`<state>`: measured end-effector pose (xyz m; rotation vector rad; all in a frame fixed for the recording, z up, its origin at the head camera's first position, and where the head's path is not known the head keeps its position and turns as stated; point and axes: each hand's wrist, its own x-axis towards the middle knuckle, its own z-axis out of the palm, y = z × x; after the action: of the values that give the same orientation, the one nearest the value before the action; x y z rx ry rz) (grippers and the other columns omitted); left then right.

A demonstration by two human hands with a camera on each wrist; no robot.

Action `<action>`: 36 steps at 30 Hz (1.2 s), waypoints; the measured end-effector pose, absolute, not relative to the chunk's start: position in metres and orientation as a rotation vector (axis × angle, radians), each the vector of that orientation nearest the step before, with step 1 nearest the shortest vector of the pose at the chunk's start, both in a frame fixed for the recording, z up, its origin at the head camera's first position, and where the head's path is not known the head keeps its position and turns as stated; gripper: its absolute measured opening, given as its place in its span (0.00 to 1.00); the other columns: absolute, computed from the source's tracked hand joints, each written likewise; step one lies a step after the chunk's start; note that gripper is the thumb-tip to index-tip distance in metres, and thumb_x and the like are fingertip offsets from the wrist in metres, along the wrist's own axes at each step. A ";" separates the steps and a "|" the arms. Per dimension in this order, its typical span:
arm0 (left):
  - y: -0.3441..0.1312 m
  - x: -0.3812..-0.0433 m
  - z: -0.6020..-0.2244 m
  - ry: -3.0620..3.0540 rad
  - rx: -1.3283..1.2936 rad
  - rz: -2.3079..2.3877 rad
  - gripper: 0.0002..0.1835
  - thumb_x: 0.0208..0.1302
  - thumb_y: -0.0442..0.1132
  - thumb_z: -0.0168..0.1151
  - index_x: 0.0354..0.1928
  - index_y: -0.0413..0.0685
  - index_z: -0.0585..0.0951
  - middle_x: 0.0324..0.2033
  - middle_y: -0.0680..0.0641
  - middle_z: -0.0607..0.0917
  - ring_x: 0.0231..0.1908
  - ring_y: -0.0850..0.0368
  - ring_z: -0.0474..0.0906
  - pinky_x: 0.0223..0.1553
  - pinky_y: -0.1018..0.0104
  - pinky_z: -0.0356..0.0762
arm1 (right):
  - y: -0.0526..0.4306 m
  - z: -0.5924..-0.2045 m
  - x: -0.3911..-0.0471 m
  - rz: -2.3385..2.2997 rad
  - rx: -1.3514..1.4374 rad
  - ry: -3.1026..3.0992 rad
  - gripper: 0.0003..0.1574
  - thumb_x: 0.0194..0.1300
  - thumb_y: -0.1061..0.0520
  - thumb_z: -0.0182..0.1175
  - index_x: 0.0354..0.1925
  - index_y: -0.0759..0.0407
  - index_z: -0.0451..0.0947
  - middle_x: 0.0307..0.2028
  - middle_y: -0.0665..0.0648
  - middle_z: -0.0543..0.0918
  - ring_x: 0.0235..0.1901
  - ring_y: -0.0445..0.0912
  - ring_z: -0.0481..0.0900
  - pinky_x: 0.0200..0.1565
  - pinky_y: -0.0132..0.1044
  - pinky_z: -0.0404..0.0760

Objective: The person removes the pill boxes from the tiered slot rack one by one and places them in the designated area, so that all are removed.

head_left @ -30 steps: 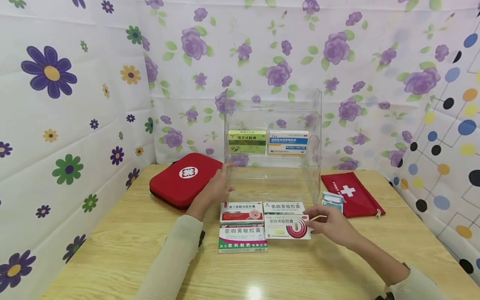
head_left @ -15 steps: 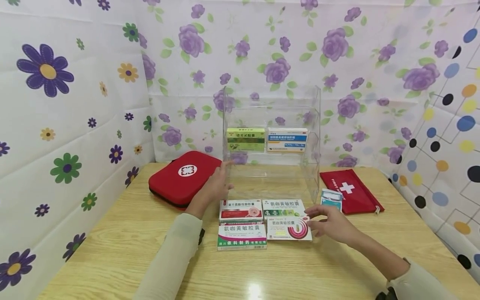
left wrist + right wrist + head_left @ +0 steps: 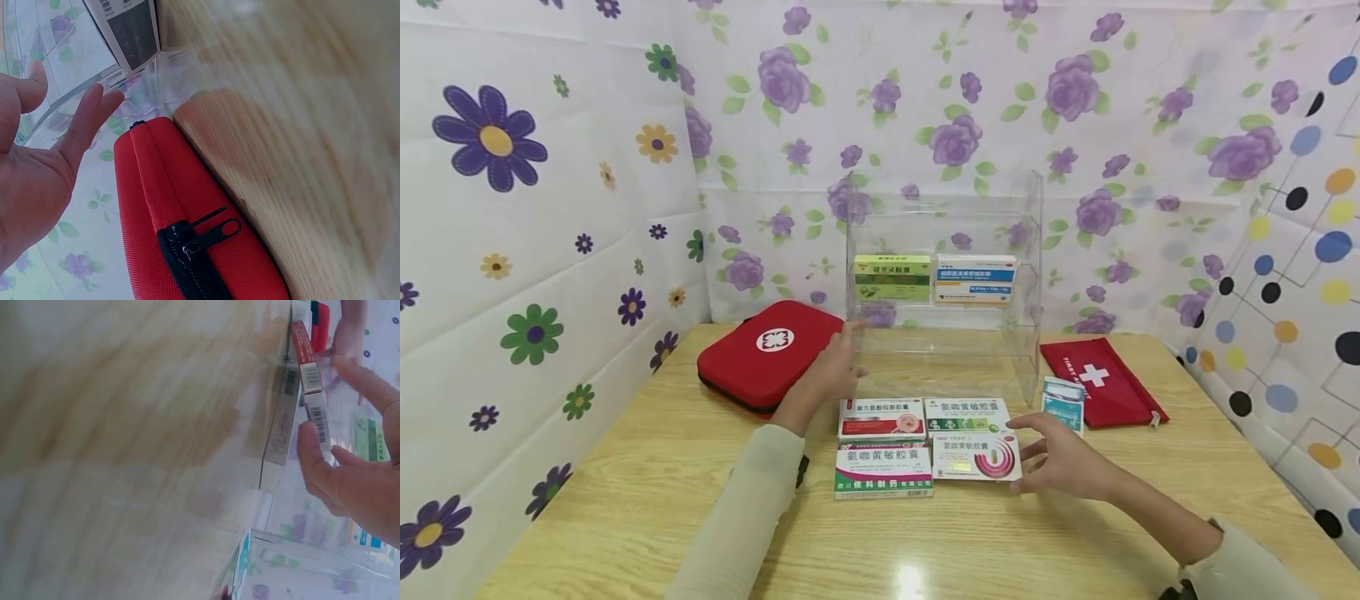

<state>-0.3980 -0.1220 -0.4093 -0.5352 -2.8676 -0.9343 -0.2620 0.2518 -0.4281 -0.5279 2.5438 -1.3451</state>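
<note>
Four-tier-like clear acrylic rack (image 3: 943, 367) stands at the back middle. My left hand (image 3: 829, 373) is at its left side, fingers extended; in the left wrist view its fingers lie close to the clear plastic and hold nothing. On the table before the rack lie a white medicine box with pink rings (image 3: 976, 457), a green-and-magenta box (image 3: 883, 472), a red-and-white box (image 3: 882, 420) and a white-and-green box (image 3: 967, 414). My right hand (image 3: 1060, 458) is at the ringed box's right end, thumb and fingers spread apart, without a pinch on it.
A green box (image 3: 892, 279) and a blue-and-white box (image 3: 974, 281) stand on a rack shelf. A red hard case (image 3: 767, 354) lies left of the rack. To the right lie a red first-aid pouch (image 3: 1105, 383) and a small teal-and-white packet (image 3: 1063, 403).
My right hand has set the ringed box down below the white-and-green one, and its fingers have spread off it. My left hand has stayed beside the rack.
</note>
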 end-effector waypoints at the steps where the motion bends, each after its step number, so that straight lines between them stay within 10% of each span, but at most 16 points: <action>1: -0.122 -0.398 -0.410 -2.868 -0.544 -0.925 0.46 0.65 0.35 0.66 0.75 0.64 0.48 0.58 0.36 0.69 0.37 0.46 0.75 0.39 0.53 0.79 | 0.251 -0.429 -0.262 -1.333 -0.538 2.556 0.54 0.44 0.57 0.81 0.65 0.68 0.65 0.63 0.71 0.62 0.49 0.58 0.82 0.42 0.39 0.85; 36: -0.124 -0.399 -0.410 -2.861 -0.547 -0.914 0.46 0.65 0.36 0.66 0.75 0.65 0.49 0.55 0.38 0.70 0.38 0.47 0.74 0.40 0.55 0.78 | 0.238 -0.436 -0.274 -0.908 -0.611 2.702 0.39 0.45 0.55 0.80 0.54 0.64 0.77 0.48 0.56 0.82 0.42 0.49 0.82 0.45 0.42 0.84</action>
<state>-0.3991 -0.1245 -0.4096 -0.5471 -2.8609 -0.9136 -0.2738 0.2380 -0.4356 -0.6110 2.7021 -0.9076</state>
